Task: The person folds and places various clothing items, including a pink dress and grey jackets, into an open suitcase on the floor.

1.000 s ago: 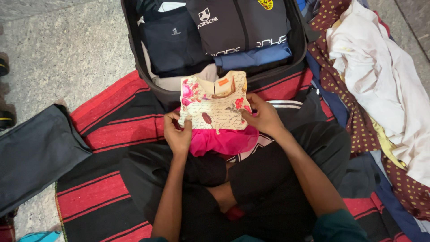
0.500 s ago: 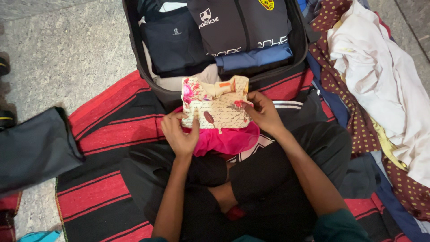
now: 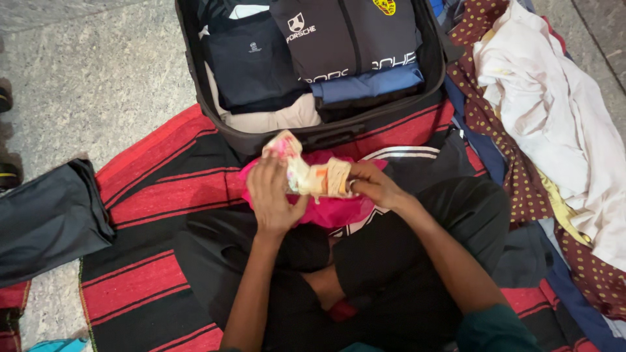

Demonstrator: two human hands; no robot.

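A person sits cross-legged on a red and black striped blanket (image 3: 150,189) spread over a speckled stone floor (image 3: 98,72), and both hands work a small child's dress (image 3: 313,186) held over the lap. The dress has a cream printed top with pink flowers and a bright pink skirt; the cream part is folded over into a narrow bundle lying across the pink fabric. The left hand (image 3: 274,195) lies flat on the left end of the bundle, its fingers (image 3: 267,173) spread and pressing down on the cloth rather than clenched. The right hand (image 3: 372,186) grasps the right end of the bundle, its fingers (image 3: 352,186) pinched around the folded cream edge.

Just beyond the dress stands an open black suitcase (image 3: 195,78), packed with folded dark garments (image 3: 254,58), a blue folded piece (image 3: 368,81) and a beige one (image 3: 274,117) along its near wall. To the right of the suitcase lies a heap of loose clothes: a white garment (image 3: 554,111) on top of a maroon cloth with yellow dots (image 3: 515,176). At the left edge, a dark grey folded garment (image 3: 49,221) rests partly on the blanket and partly on the floor.
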